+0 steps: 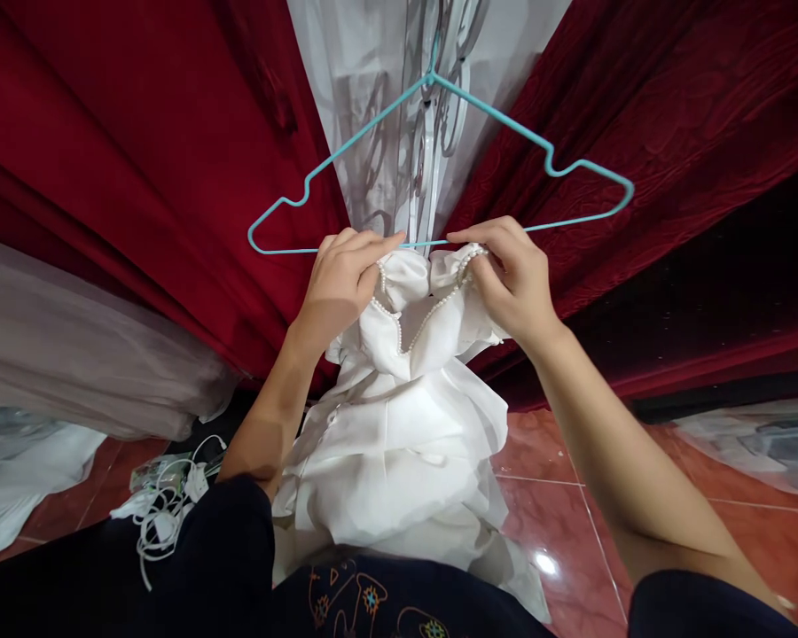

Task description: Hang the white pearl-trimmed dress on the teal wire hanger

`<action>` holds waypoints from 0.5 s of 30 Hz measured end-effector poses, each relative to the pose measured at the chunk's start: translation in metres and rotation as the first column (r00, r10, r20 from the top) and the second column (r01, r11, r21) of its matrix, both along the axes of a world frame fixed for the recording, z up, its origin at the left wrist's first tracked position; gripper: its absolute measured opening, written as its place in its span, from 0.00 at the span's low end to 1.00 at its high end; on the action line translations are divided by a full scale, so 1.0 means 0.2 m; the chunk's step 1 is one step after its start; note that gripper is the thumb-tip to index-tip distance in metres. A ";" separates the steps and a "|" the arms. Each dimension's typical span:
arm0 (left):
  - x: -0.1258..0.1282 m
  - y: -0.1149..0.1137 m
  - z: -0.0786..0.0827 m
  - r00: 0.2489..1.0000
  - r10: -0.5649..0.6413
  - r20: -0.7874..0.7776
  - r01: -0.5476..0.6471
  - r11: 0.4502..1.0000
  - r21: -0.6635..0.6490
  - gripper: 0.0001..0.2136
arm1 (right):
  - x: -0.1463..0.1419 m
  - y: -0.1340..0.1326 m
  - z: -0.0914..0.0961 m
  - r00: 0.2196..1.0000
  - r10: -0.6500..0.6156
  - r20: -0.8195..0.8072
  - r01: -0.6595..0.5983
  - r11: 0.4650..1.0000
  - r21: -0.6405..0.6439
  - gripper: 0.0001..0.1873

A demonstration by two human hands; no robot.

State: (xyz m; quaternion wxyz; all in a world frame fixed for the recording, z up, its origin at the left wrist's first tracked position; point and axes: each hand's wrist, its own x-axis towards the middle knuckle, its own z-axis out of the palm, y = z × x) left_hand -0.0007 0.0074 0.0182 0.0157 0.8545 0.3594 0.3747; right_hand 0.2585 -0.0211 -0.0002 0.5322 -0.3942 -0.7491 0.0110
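A white dress [386, 425] with a beaded neckline hangs down in front of me, its skirt reaching toward the floor. My left hand [342, 279] is closed on the left side of its neckline, fingertips along the lower bar of a light blue hanger [498, 115]. On the other side, my right hand [512, 279] pinches the beaded edge near the same bar. Fabric at the top of the dress lies against the bar between both hands; whether it is looped over it I cannot tell. The hanger's hook is up at a white metal scrollwork frame.
Dark red curtains [139, 115] hang on both sides of the white metal scrollwork [426, 159]. A tangle of white cables [163, 523] lies at lower left. Pale sheer fabric [73, 328] hangs at left. Reddish floor tiles [551, 496] show below.
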 end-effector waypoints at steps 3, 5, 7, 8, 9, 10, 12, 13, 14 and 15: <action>-0.07 -0.04 -0.07 0.989 -0.038 0.143 0.004 0.973 0.232 0.20 | -0.02 0.03 -0.08 0.992 -0.070 -0.106 0.079 0.994 0.080 0.15; -0.14 -0.07 -0.15 0.965 -0.067 0.255 -0.026 0.938 0.345 0.16 | -0.02 0.03 -0.10 0.990 -0.073 -0.120 0.082 0.994 0.078 0.15; -0.22 -0.10 -0.22 0.926 -0.056 0.373 -0.047 0.964 0.260 0.14 | -0.01 0.03 -0.10 0.990 -0.069 -0.125 0.079 0.994 0.071 0.14; -0.27 -0.10 -0.25 0.898 -0.018 0.440 -0.060 0.985 0.163 0.14 | -0.01 0.03 -0.09 0.989 -0.070 -0.130 0.080 0.994 0.071 0.14; -0.31 -0.09 -0.28 0.863 0.035 0.503 -0.075 0.995 0.060 0.13 | -0.01 0.04 -0.09 0.989 -0.070 -0.132 0.081 0.994 0.073 0.13; -0.36 -0.06 -0.29 0.818 0.094 0.568 -0.093 0.995 -0.030 0.12 | -0.01 0.04 -0.08 0.988 -0.070 -0.136 0.081 0.994 0.078 0.13; -0.44 0.03 -0.27 0.690 0.197 0.697 -0.142 0.980 -0.137 0.09 | -0.01 0.04 -0.08 0.988 -0.064 -0.141 0.078 0.993 0.091 0.14; -0.48 0.08 -0.25 0.617 0.230 0.752 -0.174 0.972 -0.155 0.08 | -0.01 0.04 -0.08 0.987 -0.064 -0.144 0.078 0.993 0.094 0.14; -0.51 0.15 -0.20 0.551 0.250 0.796 -0.213 0.965 -0.156 0.08 | -0.01 0.03 -0.08 0.987 -0.063 -0.148 0.077 0.993 0.094 0.14; -0.54 0.21 -0.15 0.518 0.245 0.819 -0.254 0.959 -0.126 0.09 | -0.01 0.03 -0.08 0.987 -0.062 -0.149 0.076 0.993 0.090 0.14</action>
